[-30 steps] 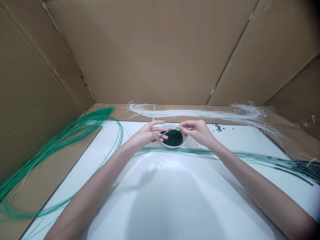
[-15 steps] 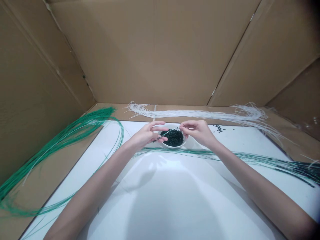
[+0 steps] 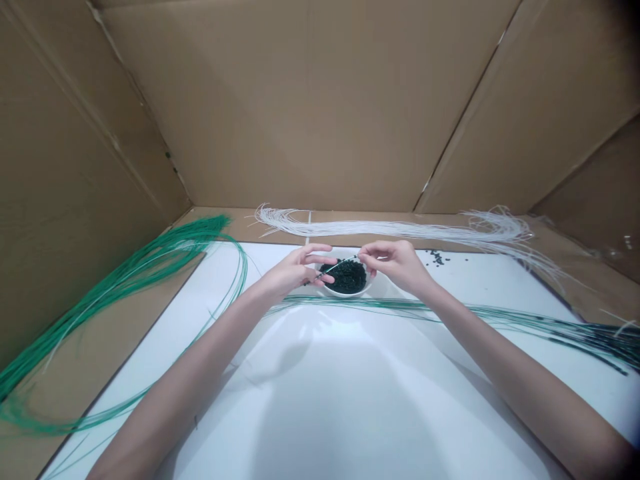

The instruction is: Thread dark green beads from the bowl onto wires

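A white bowl point(image 3: 369, 288) of small dark beads point(image 3: 350, 279) stands on the white table, under both hands. Over it stretches a thin, shiny strand point(image 3: 338, 264) with a few dark beads on it. My left hand point(image 3: 301, 268) has the strand's near end between thumb and fingers, its other fingers extended over the bowl's left side. Thumb and index of my right hand point(image 3: 393, 261) are pinched at the far end, above the bowl's right rim. Whether a single bead sits in that pinch is too small to see.
Green strands point(image 3: 165, 267) lie looped at left. White strands point(image 3: 380, 229) run along the back, by the cardboard wall point(image 3: 300, 107). In front of the bowl, more green strands point(image 3: 350, 302) lead right to dark beaded ends point(image 3: 610, 340). Loose beads point(image 3: 437, 257) are scattered at right.
Both hands stay almost where they were over the bowl. The dark beads near the strand's right end appear to have shifted slightly; little else differs.
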Demonstrator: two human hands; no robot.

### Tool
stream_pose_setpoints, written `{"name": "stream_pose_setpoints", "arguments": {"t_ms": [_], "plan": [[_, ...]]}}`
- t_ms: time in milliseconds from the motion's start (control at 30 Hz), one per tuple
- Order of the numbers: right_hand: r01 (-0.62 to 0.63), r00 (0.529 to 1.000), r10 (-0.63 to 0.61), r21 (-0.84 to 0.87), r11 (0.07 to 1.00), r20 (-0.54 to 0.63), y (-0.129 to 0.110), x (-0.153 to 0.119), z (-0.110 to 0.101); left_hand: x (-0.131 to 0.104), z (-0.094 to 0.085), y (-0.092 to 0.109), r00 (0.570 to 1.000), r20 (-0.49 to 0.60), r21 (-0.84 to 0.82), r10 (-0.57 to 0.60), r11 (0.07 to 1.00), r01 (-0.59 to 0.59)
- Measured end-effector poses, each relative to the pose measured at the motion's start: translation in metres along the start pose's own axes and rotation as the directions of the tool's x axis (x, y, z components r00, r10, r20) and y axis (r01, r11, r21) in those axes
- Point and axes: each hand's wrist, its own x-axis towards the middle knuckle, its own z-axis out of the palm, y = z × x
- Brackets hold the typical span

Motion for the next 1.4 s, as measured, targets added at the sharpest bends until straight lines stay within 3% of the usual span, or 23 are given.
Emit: {"name": "stream_pose_setpoints", "arguments": {"t_ms": [200,1400], "plan": [[0.011,1.0,-0.011,-0.007,1.0,0.006,-0.0004,-0.0006,0.0001,0.0,0.0034,0.0032,1.0,-0.004,0.064,-0.021,0.998,0.021],[0.015,1.0,-0.015,0.006,1.0,0.019,-0.0007,-0.0007,0.0006,-0.0011,0.004,0.0041,0.998,0.038,0.027,-0.055,0.998,0.054]]}}
